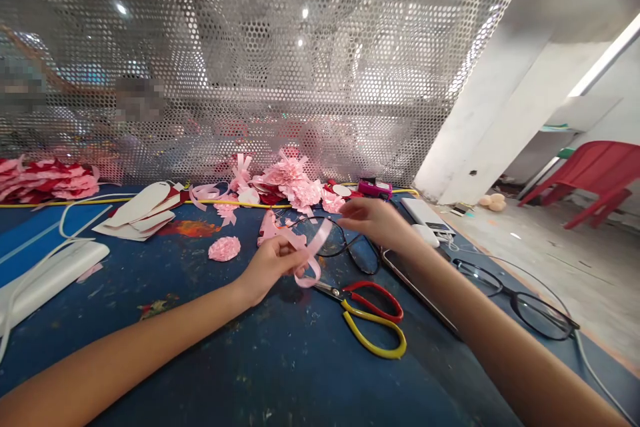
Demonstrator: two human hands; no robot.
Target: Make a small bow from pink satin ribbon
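Observation:
My left hand [270, 263] pinches a pink ribbon [313, 255] that loops below the fingers and runs up to the right. My right hand [373, 220] holds the ribbon's upper end, stretching it above the blue table [250, 360]. Scissors [367, 317] with red and yellow handles lie just below the hands. A small finished pink ribbon flower [225, 248] rests left of my left hand. A heap of pink and red ribbon flowers [290, 181] lies behind the hands.
A perforated metal screen [260, 67] stands along the table's far edge; people sit behind it. White card pieces [140, 213] lie at left, glasses [530, 303] and a phone [425, 213] at right. A red chair [595, 177] stands on the floor.

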